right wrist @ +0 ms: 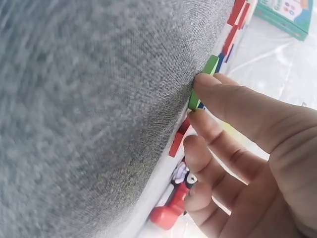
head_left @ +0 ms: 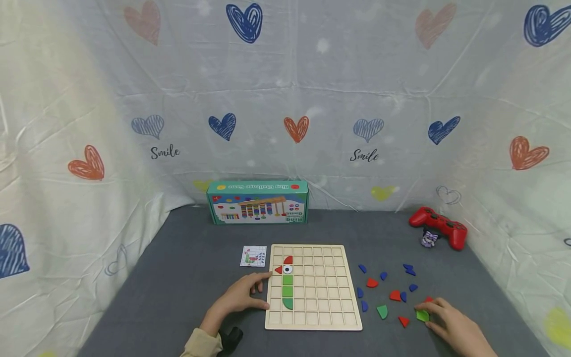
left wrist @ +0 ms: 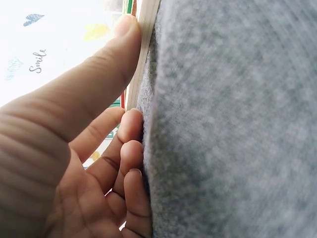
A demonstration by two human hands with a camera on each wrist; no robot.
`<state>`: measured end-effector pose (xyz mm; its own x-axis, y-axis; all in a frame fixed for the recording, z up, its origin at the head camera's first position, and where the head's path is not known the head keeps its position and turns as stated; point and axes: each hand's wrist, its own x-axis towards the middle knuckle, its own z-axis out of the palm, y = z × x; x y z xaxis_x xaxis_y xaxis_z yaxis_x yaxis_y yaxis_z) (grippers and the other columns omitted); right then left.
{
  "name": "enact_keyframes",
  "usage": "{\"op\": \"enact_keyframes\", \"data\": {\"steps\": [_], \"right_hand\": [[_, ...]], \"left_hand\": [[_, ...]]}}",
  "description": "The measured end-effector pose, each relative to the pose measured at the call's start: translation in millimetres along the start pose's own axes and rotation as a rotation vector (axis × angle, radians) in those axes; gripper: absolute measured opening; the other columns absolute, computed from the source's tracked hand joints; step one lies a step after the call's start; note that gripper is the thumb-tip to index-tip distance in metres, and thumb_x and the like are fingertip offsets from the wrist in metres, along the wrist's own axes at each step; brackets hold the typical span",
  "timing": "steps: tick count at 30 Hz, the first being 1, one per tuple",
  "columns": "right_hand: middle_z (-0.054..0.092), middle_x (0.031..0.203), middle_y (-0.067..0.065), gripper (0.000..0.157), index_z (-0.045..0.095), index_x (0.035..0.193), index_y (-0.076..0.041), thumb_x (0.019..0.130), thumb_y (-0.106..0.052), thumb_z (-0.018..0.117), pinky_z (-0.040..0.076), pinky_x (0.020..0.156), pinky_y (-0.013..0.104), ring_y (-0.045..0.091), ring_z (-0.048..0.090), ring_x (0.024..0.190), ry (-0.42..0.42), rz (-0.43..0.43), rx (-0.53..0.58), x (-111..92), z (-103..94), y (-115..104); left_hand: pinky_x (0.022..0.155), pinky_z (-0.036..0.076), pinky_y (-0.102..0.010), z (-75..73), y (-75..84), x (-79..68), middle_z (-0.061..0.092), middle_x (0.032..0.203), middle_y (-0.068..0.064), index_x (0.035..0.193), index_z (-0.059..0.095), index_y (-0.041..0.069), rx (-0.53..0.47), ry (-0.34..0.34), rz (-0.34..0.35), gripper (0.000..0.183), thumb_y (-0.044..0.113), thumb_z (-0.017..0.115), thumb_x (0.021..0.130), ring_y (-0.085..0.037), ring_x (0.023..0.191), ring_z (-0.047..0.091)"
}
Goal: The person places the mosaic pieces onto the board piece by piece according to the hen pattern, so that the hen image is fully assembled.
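Note:
A wooden grid board [head_left: 318, 320] lies on the table. In one column stand a red quarter piece [head_left: 288, 260], an eye tile [head_left: 287, 269], two green squares [head_left: 287, 280] and a green quarter piece [head_left: 288, 303]; a red triangle [head_left: 278, 269] sits left of the eye. My left hand [head_left: 243, 293] rests at the board's left edge, thumb and forefinger touching it; in the left wrist view its thumb [left wrist: 106, 62] presses the edge. At the right, my right hand [head_left: 455, 325] pinches a light green block [right wrist: 212, 64] between thumb and forefinger, close over the table.
Loose blue pieces [head_left: 360, 292], red pieces [head_left: 372, 282] and a green quarter piece [head_left: 382, 311] lie right of the board. A pattern card [head_left: 253, 256] is at its upper left. Behind stand a game box [head_left: 258, 210] and a red game controller [head_left: 439, 225] with a small figure [head_left: 429, 239].

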<state>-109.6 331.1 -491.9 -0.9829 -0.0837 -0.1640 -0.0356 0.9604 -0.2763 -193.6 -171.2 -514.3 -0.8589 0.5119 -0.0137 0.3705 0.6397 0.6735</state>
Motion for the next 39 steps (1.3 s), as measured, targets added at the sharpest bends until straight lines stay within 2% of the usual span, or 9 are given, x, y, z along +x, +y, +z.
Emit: {"op": "enact_keyframes", "data": {"steps": [8,18,27,35,39], "right_hand": [[0.054,0.088,-0.004,0.041,0.063,0.110,-0.016,0.072,-0.025,0.077,0.047,0.062,0.036,0.012,0.055,0.078,0.008,-0.016,0.030,2.9,-1.1,-3.6],[0.052,0.086,-0.005,0.027,0.066,0.100,-0.017,0.074,-0.020,0.075,0.046,0.065,0.028,0.006,0.054,0.078,0.063,-0.090,0.062,3.7,-4.9,-10.2],[0.050,0.088,-0.010,0.026,0.066,0.099,-0.022,0.075,-0.018,0.074,0.039,0.055,0.022,0.005,0.054,0.076,0.177,-0.179,0.064,12.3,-2.9,-37.4],[0.049,0.089,-0.011,0.029,0.066,0.101,-0.022,0.074,-0.020,0.076,0.037,0.055,0.021,0.000,0.045,0.069,0.197,-0.279,0.056,21.6,-1.6,-65.1],[0.048,0.090,-0.012,0.028,0.066,0.102,-0.022,0.076,-0.018,0.075,0.038,0.054,0.020,0.002,0.052,0.072,0.207,-0.361,0.074,26.0,1.9,-75.6]], "left_hand": [[0.061,0.032,-0.024,-0.4,3.0,-0.7,0.048,0.084,0.002,0.134,0.050,0.011,-0.008,0.003,0.000,0.076,0.037,0.080,0.069,-0.011,0.069,0.040],[0.061,0.033,-0.023,0.1,3.1,-1.4,0.048,0.083,0.002,0.133,0.050,0.010,-0.011,0.001,0.006,0.076,0.036,0.081,0.068,-0.009,0.068,0.039],[0.061,0.032,-0.024,-0.5,2.5,0.1,0.048,0.084,0.002,0.134,0.050,0.010,-0.006,0.002,-0.005,0.077,0.036,0.081,0.068,-0.010,0.069,0.040],[0.062,0.032,-0.024,-0.6,2.3,-0.5,0.048,0.084,0.002,0.133,0.050,0.010,-0.003,0.005,0.004,0.077,0.037,0.081,0.068,-0.010,0.069,0.040],[0.062,0.032,-0.024,0.1,2.2,-0.2,0.048,0.084,0.002,0.134,0.050,0.011,0.001,0.006,-0.002,0.077,0.037,0.081,0.068,-0.010,0.069,0.040]]}}
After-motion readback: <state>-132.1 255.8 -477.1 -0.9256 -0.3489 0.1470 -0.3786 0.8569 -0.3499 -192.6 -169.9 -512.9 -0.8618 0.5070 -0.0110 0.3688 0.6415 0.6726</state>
